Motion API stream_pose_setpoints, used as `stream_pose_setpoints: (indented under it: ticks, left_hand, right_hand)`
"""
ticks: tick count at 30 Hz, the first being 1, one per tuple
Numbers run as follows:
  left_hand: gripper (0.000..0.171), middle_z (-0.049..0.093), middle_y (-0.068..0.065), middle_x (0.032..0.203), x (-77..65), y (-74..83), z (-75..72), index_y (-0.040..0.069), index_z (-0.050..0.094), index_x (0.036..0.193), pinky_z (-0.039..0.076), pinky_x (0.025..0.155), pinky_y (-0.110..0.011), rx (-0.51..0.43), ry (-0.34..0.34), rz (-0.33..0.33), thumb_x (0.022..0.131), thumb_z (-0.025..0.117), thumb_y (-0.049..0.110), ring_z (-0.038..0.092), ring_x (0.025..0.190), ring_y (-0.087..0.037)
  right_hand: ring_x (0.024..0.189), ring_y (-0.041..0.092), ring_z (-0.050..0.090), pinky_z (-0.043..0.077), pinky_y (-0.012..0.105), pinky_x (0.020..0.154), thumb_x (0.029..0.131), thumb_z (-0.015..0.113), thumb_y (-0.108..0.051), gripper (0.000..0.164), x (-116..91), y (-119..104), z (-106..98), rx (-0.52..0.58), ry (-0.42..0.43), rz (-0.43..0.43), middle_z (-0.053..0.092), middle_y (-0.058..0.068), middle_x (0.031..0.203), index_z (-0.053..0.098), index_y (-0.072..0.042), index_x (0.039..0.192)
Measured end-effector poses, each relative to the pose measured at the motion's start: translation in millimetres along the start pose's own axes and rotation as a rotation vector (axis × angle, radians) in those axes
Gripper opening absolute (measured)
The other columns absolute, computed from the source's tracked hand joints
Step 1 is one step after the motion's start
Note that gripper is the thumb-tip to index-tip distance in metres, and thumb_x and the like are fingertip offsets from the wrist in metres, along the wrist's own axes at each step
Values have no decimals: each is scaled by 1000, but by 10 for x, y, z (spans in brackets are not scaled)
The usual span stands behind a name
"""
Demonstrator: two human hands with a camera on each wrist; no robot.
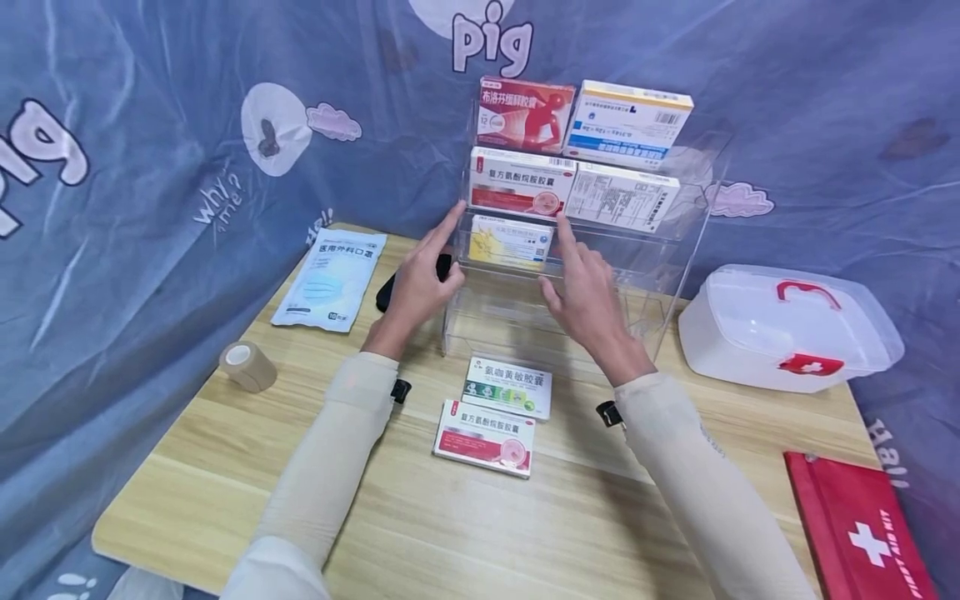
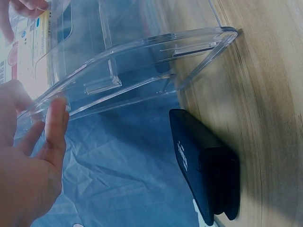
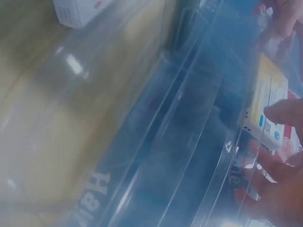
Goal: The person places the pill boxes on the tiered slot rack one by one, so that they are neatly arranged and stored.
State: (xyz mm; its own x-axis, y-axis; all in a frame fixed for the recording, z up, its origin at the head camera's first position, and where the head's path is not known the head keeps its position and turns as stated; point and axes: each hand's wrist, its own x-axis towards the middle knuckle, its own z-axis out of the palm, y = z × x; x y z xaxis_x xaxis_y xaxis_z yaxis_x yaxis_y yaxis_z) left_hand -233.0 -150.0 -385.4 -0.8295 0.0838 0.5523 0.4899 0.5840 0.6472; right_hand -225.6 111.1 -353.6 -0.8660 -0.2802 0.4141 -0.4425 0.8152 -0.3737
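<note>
A clear stepped rack [image 1: 491,312] stands at the back of the table. My left hand [image 1: 420,279] is at its left side, fingers extended along the side wall. On the third tier lies a yellow-and-white medicine box [image 1: 512,243]. My right hand [image 1: 592,296] is at that box's right end, index finger stretched up toward the tier above and thumb near the box's lower right corner. Above sit a red-and-white capsule box [image 1: 517,185] and a white box with printed text [image 1: 622,198]. A red medicine box [image 1: 517,117] and a white-and-blue box [image 1: 626,125] fill the top tier.
In front of the rack lie a green-and-white box [image 1: 506,387] and another red-and-white box [image 1: 483,439]. Leftward are a mask packet [image 1: 330,279], a tan bandage roll [image 1: 249,367] and a black case [image 2: 203,165]. Rightward are a white lidded box [image 1: 787,333] and a red first aid pouch [image 1: 855,517].
</note>
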Motion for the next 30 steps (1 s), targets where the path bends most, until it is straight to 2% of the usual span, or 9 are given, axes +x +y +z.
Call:
stream_pose_setpoints:
  ticks: [2, 7, 10, 12, 14, 17, 20, 24, 30]
  left_hand:
    - [89, 43, 4, 173, -9, 4, 12, 33, 32, 171, 43, 56, -33, -5, -7, -5, 93, 60, 2, 70, 110, -28]
    - [90, 42, 5, 173, -7, 26, 15, 35, 32, 171, 43, 55, -33, -15, -9, -15, 92, 60, 2, 70, 109, -28]
    - [90, 42, 5, 173, 11, 23, 11, 35, 32, 171, 43, 56, -33, -13, -4, -15, 92, 60, 2, 70, 110, -28]
    - [89, 42, 6, 173, 19, 19, 9, 35, 33, 171, 44, 57, -33, -15, -1, -13, 92, 60, 2, 71, 114, -28]
    - [89, 41, 6, 173, 23, 18, 5, 34, 33, 171, 44, 57, -33, -17, -1, -12, 92, 60, 1, 71, 113, -29]
    - [89, 41, 7, 174, 20, 20, -2, 34, 33, 170, 44, 58, -33, -19, 2, -17, 92, 60, 1, 70, 112, -29]
    - [89, 41, 6, 174, 13, 20, -2, 34, 33, 171, 43, 58, -33, -15, 2, -17, 92, 60, 0, 70, 109, -29]
    - [88, 41, 6, 174, 8, 16, 8, 33, 33, 171, 43, 57, -33, -14, -2, -11, 93, 60, 0, 71, 112, -29]
    - [88, 41, 4, 174, -3, 20, 11, 32, 33, 171, 46, 60, -33, -19, -2, -16, 93, 60, 0, 71, 121, -31]
  right_hand:
    - [128, 47, 59, 39, 65, 119, 99, 73, -14, 85, -64, 6, 1, 43, 44, 5, 68, 23, 134, 27, -9, 171]
    - [121, 45, 58, 43, 61, 111, 97, 73, -10, 51, -369, 2, -25, 105, 159, 12, 64, 25, 128, 59, 0, 145]
    - [115, 45, 59, 46, 61, 105, 97, 74, -12, 37, -607, 9, -21, 102, 149, 39, 65, 26, 122, 67, 3, 130]
    - [111, 43, 62, 50, 60, 101, 98, 74, -17, 32, -772, 7, -10, 98, 59, 80, 68, 25, 117, 69, 2, 124]
    - [105, 39, 67, 56, 55, 95, 100, 74, -23, 34, -933, -6, 10, 93, -99, 124, 72, 20, 113, 69, 1, 124]
    - [95, 29, 70, 62, 48, 83, 99, 76, -33, 42, -1161, -55, 66, 91, -346, 164, 73, 14, 108, 68, -3, 127]
    - [90, 22, 67, 60, 42, 78, 93, 82, -43, 55, -1373, -122, 143, 87, -501, 188, 68, 9, 111, 65, -9, 132]
    - [86, 18, 58, 53, 36, 70, 82, 89, -49, 70, -1602, -210, 197, 81, -555, 194, 58, 9, 122, 61, -15, 137]
    - [81, 21, 60, 51, 35, 67, 76, 96, -37, 73, -1740, -224, 136, 104, -540, 278, 52, 11, 128, 57, -17, 135]
